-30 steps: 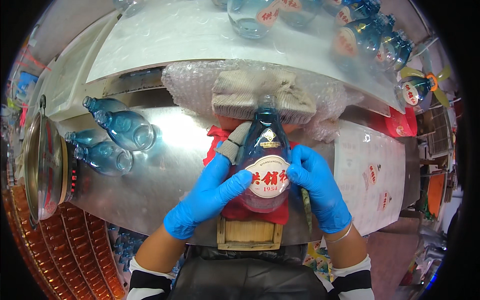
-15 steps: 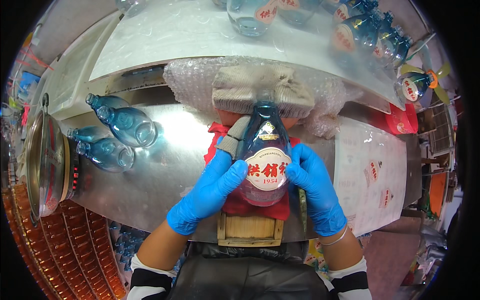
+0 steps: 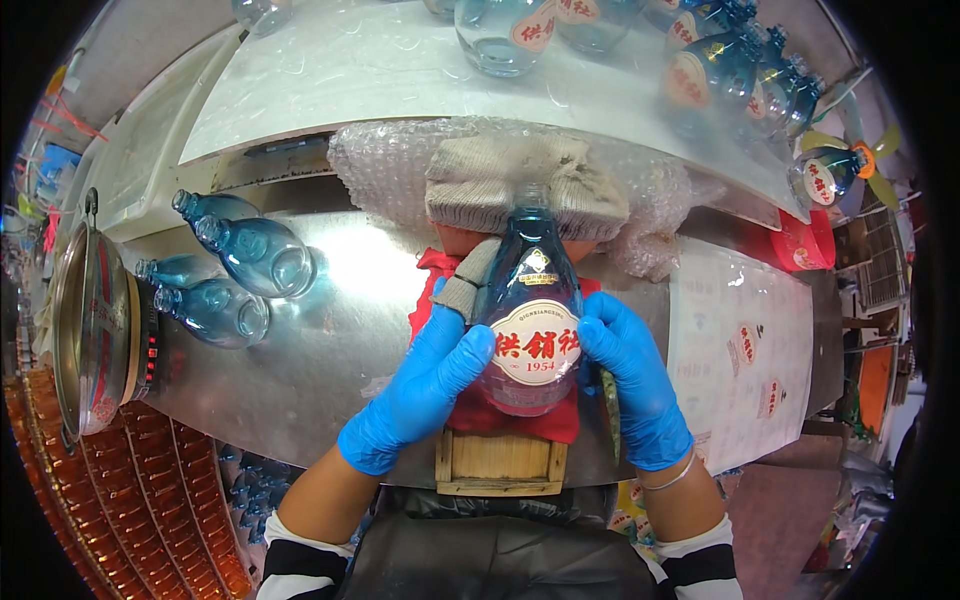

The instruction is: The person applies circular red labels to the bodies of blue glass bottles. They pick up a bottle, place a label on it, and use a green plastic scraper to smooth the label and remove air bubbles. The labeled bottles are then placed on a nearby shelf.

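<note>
One label is pressed onto a blue bottle; unlabelled bottles wait at the left.

Four bare bottles (image 3: 235, 270) are laid on the metal table (image 3: 340, 330). The left hand (image 3: 425, 385) and the right hand (image 3: 630, 375), both gloved, are closed around the labelled bottle (image 3: 528, 325), held over a red cloth (image 3: 520, 418) at the centre. Finished bottles (image 3: 745, 75) are seen behind, to the right.

bottle (image 3: 530, 330) centre, on cloth (image 3: 520, 418); folded towel (image 3: 525, 180) behind | spare bottles (image 3: 235, 275) left | label sheet (image 3: 745, 345) right
</note>
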Demonstrator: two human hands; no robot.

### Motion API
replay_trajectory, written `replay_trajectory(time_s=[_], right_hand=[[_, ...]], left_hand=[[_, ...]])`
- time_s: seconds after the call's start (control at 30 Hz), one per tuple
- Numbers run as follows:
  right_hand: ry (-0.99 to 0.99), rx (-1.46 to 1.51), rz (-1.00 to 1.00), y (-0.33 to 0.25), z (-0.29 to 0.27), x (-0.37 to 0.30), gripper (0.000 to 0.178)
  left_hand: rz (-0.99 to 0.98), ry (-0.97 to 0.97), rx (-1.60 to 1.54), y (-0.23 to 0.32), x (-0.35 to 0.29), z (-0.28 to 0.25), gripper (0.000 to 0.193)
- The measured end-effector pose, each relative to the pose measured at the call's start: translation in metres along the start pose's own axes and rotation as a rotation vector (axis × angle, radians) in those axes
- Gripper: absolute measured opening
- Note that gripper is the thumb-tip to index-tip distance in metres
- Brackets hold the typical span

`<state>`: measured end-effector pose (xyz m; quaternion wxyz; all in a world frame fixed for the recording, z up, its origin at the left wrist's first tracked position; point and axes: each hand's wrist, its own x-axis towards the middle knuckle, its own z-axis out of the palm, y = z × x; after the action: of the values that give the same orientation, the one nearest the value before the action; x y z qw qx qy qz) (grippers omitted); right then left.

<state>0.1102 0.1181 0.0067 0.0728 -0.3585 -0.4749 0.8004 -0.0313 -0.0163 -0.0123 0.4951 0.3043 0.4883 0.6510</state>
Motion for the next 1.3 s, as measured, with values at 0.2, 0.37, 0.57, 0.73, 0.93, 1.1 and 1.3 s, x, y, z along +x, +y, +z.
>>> replay_trajectory(time_s=[0.2, 0.37, 0.57, 0.73, 0.93, 1.1, 1.3], right_hand=[[0.006, -0.005, -0.089, 0.009, -0.001, 0.002, 0.02], [-0.026, -0.064, -0.141, 0.012, -0.004, 0.002, 0.021], [-0.069, -0.018, -0.126, 0.01, -0.007, 0.004, 0.019], [-0.167, -0.053, -0.13, 0.007, -0.013, 0.01, 0.018], [-0.091, 0.06, -0.038, 0.009, -0.019, 0.01, 0.028], [0.318, 0.443, -0.114, -0.001, -0.025, 0.003, 0.038], [0.298, -0.064, -0.556, -0.018, 0.022, -0.022, 0.02]], left_hand=[[0.111, -0.021, 0.022, -0.007, 0.001, -0.002, 0.067], [0.1, -0.003, 0.037, -0.007, -0.001, -0.001, 0.064], [0.112, 0.033, 0.05, -0.008, -0.001, -0.002, 0.061], [0.432, 0.334, 0.53, -0.005, -0.014, 0.014, 0.06], [0.242, 0.282, 1.446, 0.035, -0.022, 0.062, 0.064], [0.268, 0.287, 1.55, 0.028, -0.02, 0.065, 0.067], [0.244, 0.362, 1.413, 0.0, -0.036, 0.037, 0.087]])
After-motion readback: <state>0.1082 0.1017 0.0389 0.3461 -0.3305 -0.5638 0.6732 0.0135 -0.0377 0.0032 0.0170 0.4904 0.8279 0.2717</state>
